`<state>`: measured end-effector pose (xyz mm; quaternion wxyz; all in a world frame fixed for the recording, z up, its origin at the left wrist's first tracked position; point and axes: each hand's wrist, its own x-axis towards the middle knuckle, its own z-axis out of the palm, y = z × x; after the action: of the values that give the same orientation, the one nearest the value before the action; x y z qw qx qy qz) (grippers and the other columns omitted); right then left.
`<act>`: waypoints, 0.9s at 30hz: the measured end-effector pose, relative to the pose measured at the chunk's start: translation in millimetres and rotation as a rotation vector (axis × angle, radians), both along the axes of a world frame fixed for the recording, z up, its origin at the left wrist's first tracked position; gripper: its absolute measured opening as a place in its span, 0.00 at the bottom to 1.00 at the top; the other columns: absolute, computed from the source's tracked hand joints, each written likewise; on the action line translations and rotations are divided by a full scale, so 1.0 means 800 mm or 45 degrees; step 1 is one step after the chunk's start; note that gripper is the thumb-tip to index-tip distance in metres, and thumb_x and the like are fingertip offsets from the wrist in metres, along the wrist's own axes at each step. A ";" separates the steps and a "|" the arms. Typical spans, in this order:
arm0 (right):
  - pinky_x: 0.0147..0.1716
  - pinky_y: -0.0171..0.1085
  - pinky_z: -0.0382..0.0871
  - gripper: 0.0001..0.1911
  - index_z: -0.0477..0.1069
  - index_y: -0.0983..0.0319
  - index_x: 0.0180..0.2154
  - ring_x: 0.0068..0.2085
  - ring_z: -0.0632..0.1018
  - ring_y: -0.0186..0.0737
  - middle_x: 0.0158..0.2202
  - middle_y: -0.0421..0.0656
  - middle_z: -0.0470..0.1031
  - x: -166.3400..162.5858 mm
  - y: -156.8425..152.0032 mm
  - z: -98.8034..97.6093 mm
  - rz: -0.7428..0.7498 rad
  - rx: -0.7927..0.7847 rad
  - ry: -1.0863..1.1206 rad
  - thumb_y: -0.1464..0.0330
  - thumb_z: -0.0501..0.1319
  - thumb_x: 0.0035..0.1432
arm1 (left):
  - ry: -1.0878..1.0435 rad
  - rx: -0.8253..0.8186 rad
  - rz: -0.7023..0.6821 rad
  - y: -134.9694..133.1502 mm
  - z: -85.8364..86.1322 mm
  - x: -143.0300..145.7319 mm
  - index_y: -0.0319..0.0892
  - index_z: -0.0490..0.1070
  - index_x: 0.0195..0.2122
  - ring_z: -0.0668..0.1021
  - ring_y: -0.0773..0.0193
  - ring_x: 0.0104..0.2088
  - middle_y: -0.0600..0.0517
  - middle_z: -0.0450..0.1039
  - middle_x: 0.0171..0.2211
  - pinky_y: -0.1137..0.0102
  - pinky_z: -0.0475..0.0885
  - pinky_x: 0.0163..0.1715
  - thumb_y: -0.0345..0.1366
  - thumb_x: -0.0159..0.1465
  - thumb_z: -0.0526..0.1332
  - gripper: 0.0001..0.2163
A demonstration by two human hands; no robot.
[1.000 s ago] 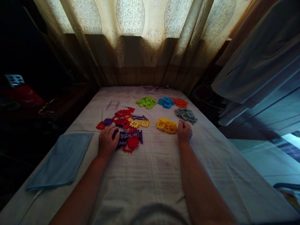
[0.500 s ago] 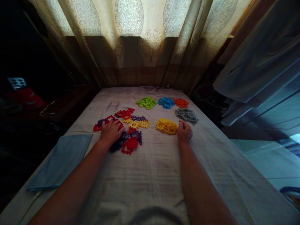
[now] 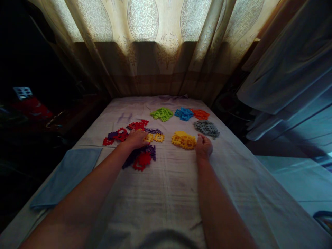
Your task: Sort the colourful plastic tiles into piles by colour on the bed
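Sheet (image 3: 171,193), creased, beneath yellow pieces (image 3: 183,140), patterned curtain (image 3: 167,57) behind

Bright curtain (image 3: 166,62), dim room

Daylight glows through the curtain's upper ovals, beyond the far end of a sheet-covered worktop (image 3: 176,193); its lower part is dark. Shadow swallows the left side, obscuring some furniture (image 3: 75,116). At right, hanging cloth (image 3: 282,79) and a bluish floor (image 3: 287,176).
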<state>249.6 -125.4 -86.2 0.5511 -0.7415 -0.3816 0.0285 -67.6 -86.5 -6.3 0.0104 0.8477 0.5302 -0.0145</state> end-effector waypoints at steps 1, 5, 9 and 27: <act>0.46 0.44 0.69 0.23 0.80 0.65 0.38 0.41 0.77 0.48 0.39 0.52 0.80 0.000 0.000 0.000 0.008 0.001 0.005 0.61 0.50 0.54 | 0.007 -0.003 0.011 0.003 0.001 -0.002 0.46 0.72 0.54 0.73 0.48 0.56 0.43 0.74 0.54 0.54 0.62 0.58 0.44 0.59 0.63 0.21; 0.47 0.44 0.69 0.23 0.79 0.65 0.39 0.42 0.76 0.48 0.40 0.53 0.80 0.000 0.001 -0.001 0.034 0.012 0.021 0.62 0.50 0.56 | -0.018 0.029 0.048 0.009 0.010 -0.004 0.46 0.72 0.54 0.74 0.50 0.55 0.44 0.74 0.55 0.60 0.64 0.56 0.49 0.62 0.61 0.22; 0.46 0.43 0.69 0.22 0.79 0.64 0.37 0.42 0.77 0.47 0.39 0.52 0.80 -0.001 0.003 -0.003 0.015 0.033 -0.011 0.61 0.50 0.56 | -0.147 0.082 0.037 0.008 0.015 0.030 0.45 0.72 0.55 0.75 0.54 0.53 0.45 0.76 0.53 0.64 0.66 0.53 0.53 0.64 0.58 0.23; 0.48 0.44 0.69 0.21 0.78 0.64 0.38 0.44 0.77 0.48 0.41 0.53 0.80 -0.003 0.014 0.007 0.042 0.036 0.088 0.61 0.50 0.56 | -0.322 -0.068 0.129 0.032 -0.005 0.166 0.43 0.78 0.42 0.79 0.58 0.42 0.45 0.80 0.42 0.67 0.68 0.40 0.47 0.69 0.48 0.21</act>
<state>247.1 -114.4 -81.0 0.5740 -0.7258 -0.3747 0.0577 65.3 -60.9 -10.6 0.1003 0.8143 0.5662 0.0790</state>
